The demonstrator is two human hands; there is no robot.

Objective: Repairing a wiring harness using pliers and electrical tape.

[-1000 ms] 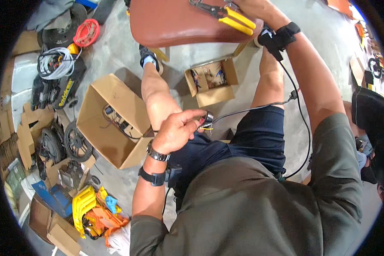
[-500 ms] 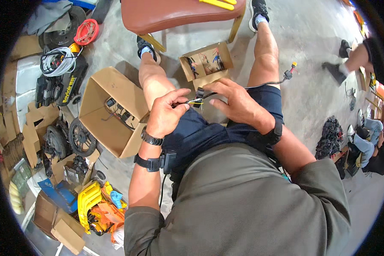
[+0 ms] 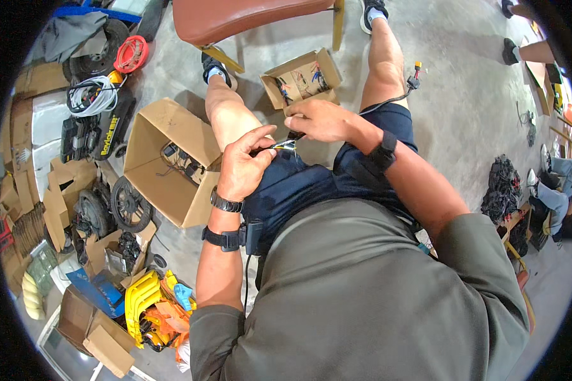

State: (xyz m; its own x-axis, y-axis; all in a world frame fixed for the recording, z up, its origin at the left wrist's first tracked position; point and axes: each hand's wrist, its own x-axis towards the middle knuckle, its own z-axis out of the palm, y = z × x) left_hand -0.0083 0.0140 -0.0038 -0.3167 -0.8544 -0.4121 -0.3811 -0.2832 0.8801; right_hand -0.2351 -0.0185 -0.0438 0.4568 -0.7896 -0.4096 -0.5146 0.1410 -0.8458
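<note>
My left hand point(image 3: 246, 162) is closed in a pinch over my lap, gripping one end of a dark cable. From its fingertips stick out thin bare-looking wires point(image 3: 285, 145), white and yellow among them. My right hand point(image 3: 318, 120) is just beyond and to the right, palm down, with thumb and fingers pressed together on a small black strip point(image 3: 294, 135) that touches the wires. Whether the strip is tape I cannot tell. The cable's other stretch point(image 3: 388, 102) crosses my right thigh and ends in a yellow connector point(image 3: 417, 65). My right fingers hide part of the cable.
A small open carton point(image 3: 302, 79) of wired parts lies between my feet. To the left stands a larger carton point(image 3: 171, 162) with cabled parts. Ahead is a brown padded chair point(image 3: 254, 18). Wheels point(image 3: 131, 203) and yellow plastic parts point(image 3: 141, 298) lie farther left; black cables point(image 3: 502, 190) lie right.
My right hand has moved in and turned over, its spread fingers now pinched on the black strip. The cable's connector end has shifted left and up in the view. A person at right has moved away.
</note>
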